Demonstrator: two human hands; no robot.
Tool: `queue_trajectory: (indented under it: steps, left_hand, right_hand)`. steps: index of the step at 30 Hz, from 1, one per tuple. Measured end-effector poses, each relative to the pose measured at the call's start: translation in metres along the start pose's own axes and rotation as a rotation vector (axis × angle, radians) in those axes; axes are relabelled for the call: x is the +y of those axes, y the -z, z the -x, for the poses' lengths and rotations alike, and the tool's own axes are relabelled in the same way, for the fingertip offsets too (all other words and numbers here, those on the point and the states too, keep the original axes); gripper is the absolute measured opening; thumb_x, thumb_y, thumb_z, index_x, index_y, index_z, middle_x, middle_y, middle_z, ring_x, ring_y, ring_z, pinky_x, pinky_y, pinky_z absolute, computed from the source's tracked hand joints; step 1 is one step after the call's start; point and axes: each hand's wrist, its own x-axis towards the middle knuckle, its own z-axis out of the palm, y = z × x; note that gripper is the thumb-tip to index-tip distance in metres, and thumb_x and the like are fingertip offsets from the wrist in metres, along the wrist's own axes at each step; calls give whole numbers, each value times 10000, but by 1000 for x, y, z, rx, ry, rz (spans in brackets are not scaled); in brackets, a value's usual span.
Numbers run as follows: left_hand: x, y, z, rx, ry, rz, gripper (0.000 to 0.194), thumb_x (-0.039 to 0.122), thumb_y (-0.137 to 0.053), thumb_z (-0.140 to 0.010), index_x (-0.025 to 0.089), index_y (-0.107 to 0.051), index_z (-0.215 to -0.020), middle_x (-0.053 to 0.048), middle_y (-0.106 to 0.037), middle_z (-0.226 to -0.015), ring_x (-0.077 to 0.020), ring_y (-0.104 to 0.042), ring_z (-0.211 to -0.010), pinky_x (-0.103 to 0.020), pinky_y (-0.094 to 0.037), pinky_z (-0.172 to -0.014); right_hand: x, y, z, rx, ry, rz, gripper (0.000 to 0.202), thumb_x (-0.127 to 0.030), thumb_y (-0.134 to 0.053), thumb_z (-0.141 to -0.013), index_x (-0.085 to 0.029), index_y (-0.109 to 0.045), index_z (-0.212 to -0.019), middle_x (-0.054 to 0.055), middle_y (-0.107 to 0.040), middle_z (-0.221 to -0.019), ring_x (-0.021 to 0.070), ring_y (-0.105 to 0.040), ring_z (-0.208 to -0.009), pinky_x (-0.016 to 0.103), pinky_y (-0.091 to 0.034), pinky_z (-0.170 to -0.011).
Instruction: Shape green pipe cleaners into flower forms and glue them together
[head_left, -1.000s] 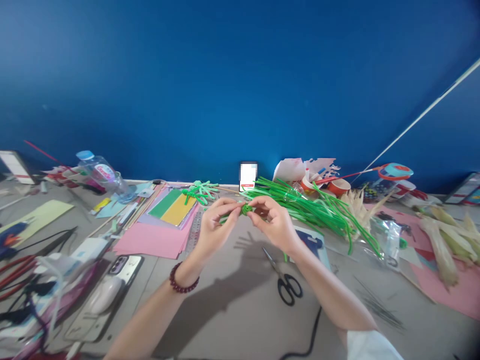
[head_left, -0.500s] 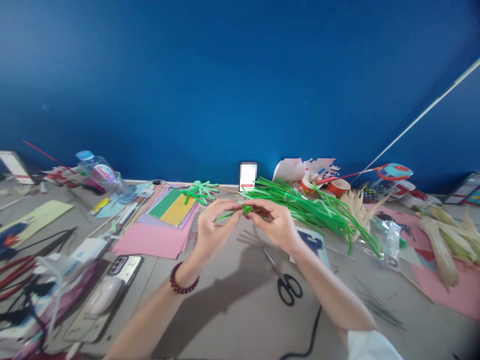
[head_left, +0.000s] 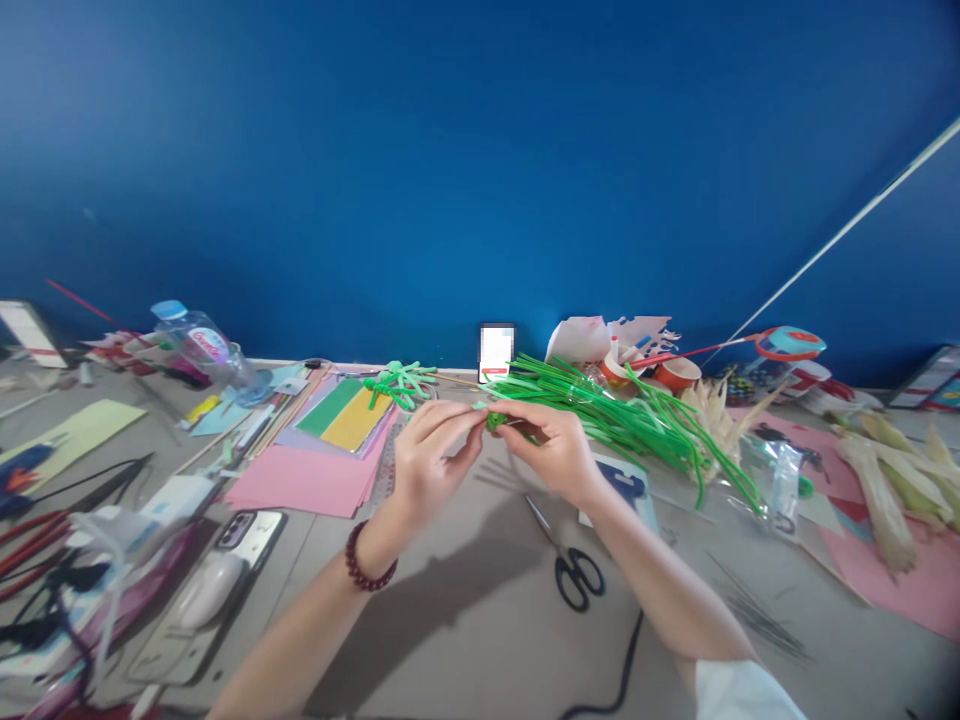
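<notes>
A small twisted green pipe-cleaner piece (head_left: 495, 420) is held up between my hands over the table. My left hand (head_left: 437, 455), with a dark red bead bracelet at its wrist, pinches the left side of it with thumb and fingertips. From the right, my right hand (head_left: 551, 447) grips the same piece between thumb and index finger. Beyond that hand lies a loose bundle of green pipe cleaners (head_left: 637, 410). Black-handled scissors (head_left: 568, 565) rest on the table below my hands.
Pink paper (head_left: 304, 482) lies at the left, near a phone (head_left: 251, 535) and a white mouse (head_left: 212, 590). A bottle (head_left: 206, 345) leans behind them. Corn husks (head_left: 885, 480) lie at the right. An upright phone (head_left: 496, 352) stands at the wall.
My left hand has turned slightly, and its fingers have shifted on the green piece. The green strand that stuck out over my left palm no longer shows. My right hand has barely moved.
</notes>
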Motion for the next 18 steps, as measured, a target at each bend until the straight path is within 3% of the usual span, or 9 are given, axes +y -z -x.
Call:
queue_trajectory:
  steps: [7,13,18]
  left_hand:
    - [-2,-1,4,27,-87,-77,256,108,-613,-799,248,-667,-1007,-50,-710,-871,-184,-647,-805,-323,-515,-761]
    - [1,3,0,44,-19,-1,218,123,-613,-807,244,-680,-976,-47,-705,-885,-178,-650,-806,-316,-521,-780]
    - [4,3,-1,9,-24,15,258,121,-649,-783,247,-678,-1007,-46,-705,-919,-180,-650,-830,-313,-524,-765]
  right_hand:
    - [-4,0,0,-18,-8,-19,264,-229,-592,-819,-240,-715,-1053,49,-728,-972,180,-694,-817,327,-568,-780]
    - [-5,4,-2,-51,-32,-124,264,-230,-592,-832,-223,-709,-1070,61,-725,-952,181,-701,-817,317,-569,-758]
    - [-7,5,-1,-57,-12,-50,280,-219,-582,-838,-238,-704,-1090,55,-722,-977,173,-694,-800,315,-572,-755]
